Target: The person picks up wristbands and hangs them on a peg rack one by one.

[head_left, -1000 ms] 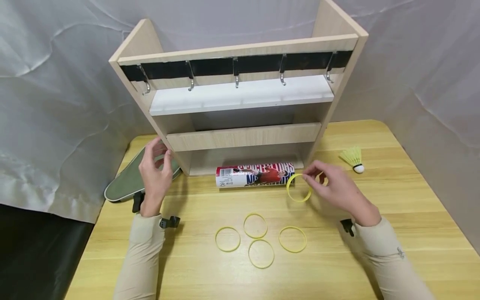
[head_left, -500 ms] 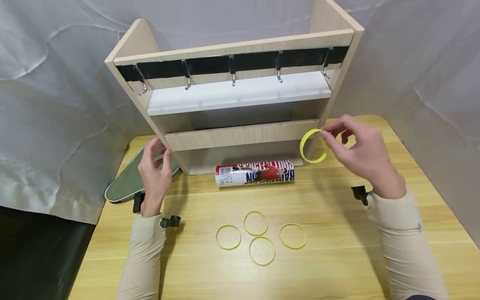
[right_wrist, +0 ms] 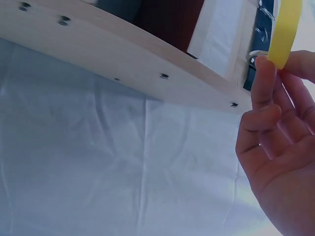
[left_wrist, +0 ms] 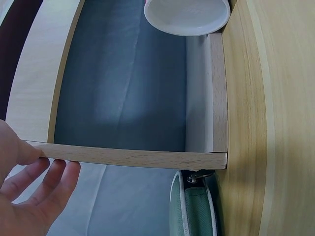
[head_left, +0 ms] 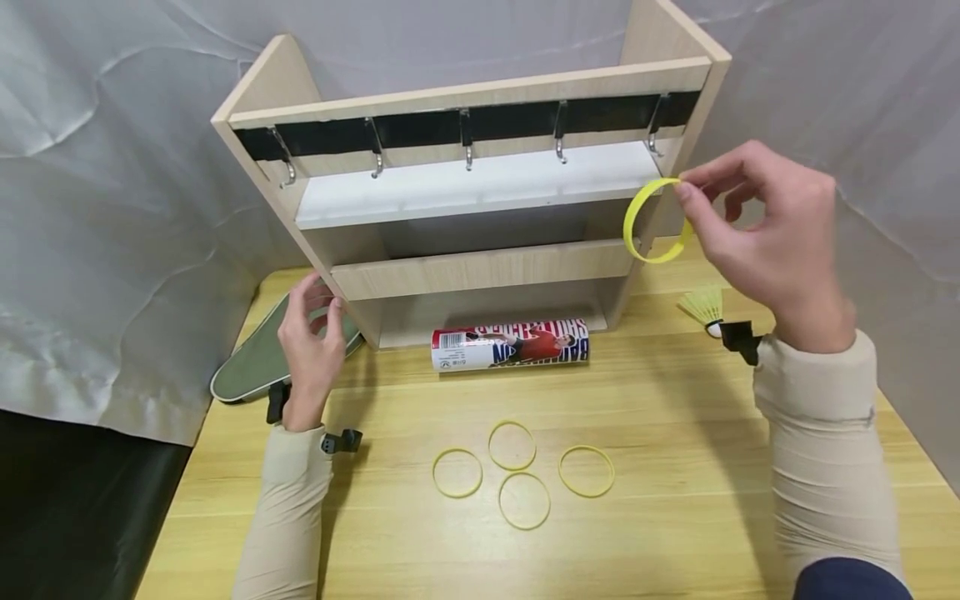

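Observation:
In the head view, my right hand [head_left: 780,225] pinches a thin yellow ring [head_left: 635,206] between thumb and forefinger. It is raised beside the right side panel of a pale wooden shelf rack [head_left: 480,273], below the rightmost metal hook [head_left: 654,148]. The right wrist view shows the ring as a yellow band [right_wrist: 286,34] at my fingertips. My left hand [head_left: 311,354] touches the rack's left side panel [left_wrist: 133,156], its fingertips against the outer face. Several more yellow rings lie flat on the table, one of them a ring [head_left: 612,472] at the right.
Several hooks hang along the rack's black strip [head_left: 420,133]. A printed shuttlecock tube [head_left: 510,346] lies before the rack's bottom opening. A green zipped case [head_left: 251,362] lies behind my left hand. Right of the rack is a yellow shuttlecock [head_left: 705,308], partly near my wrist strap.
My right hand has lifted the yellow ring from beside the tube, up and to the right, to near the height of the white shelf. My left hand has stayed at the left panel.

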Demonstrator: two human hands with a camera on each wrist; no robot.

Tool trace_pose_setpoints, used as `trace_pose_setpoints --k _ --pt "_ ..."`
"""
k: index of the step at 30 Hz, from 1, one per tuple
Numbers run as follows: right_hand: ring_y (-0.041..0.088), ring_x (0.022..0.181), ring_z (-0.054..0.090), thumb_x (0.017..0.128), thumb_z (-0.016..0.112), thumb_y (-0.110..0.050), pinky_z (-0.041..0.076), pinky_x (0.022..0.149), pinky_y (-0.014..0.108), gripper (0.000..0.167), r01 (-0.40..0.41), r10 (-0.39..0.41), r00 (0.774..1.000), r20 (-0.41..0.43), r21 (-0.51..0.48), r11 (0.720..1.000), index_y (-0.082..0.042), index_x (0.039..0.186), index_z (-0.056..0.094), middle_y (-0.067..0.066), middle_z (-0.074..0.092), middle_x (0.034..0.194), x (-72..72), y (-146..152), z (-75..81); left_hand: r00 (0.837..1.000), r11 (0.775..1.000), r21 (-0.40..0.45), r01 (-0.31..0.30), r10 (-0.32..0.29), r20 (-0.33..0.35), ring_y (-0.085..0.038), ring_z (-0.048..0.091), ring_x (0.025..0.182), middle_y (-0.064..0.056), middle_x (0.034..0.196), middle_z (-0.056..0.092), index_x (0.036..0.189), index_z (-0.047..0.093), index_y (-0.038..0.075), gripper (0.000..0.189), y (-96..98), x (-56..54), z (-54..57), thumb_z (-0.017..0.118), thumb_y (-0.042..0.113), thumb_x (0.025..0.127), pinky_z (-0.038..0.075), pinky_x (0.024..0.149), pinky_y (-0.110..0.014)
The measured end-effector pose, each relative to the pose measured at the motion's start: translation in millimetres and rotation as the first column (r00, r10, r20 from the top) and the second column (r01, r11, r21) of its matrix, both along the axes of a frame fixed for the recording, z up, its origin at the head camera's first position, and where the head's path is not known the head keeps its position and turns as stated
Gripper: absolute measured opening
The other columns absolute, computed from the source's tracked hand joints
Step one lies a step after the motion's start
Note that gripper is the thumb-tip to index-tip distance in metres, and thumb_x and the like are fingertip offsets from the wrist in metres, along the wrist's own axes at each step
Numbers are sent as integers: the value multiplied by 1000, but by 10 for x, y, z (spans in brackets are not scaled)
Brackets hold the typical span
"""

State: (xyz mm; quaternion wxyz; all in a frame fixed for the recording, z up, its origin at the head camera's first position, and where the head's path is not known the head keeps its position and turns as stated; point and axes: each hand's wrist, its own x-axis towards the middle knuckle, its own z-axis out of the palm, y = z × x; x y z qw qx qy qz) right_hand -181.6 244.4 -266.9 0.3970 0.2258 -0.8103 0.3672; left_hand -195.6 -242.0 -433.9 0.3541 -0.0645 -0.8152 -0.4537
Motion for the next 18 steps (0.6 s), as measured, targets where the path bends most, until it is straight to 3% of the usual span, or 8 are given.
trace_pose_setpoints --k 9,14,18 --pt "-11 74 61 98 74 -9 46 67 12 21 22 -23 1000 -1 -67 997 13 100 77 -38 69 96 -112 21 110 1000 1000 2 6 -6 -5 -29 72 102 -26 120 74 146 62 0 39 14 2 3 64 0 107 52 81 -5" --pt "-9 71 60 95 75 -5 46 66 11 20 18 -22 999 -24 -123 992 14 97 77 -34 71 93 -141 19 126 1000 1000 21 2 -2 -9 -34 73 101 -26 119 75 145 63 0 40 34 8 7 65 -3 105 51 80 -4" --pt "-11 73 61 96 74 -7 45 67 11 21 27 -31 999 -33 -113 993 13 98 77 -35 70 93 -155 7 164 1000 1000 25 -4 4 -12 -35 73 102 -26 119 75 144 64 0 40 33 5 3 66 -4 104 50 80 -4"
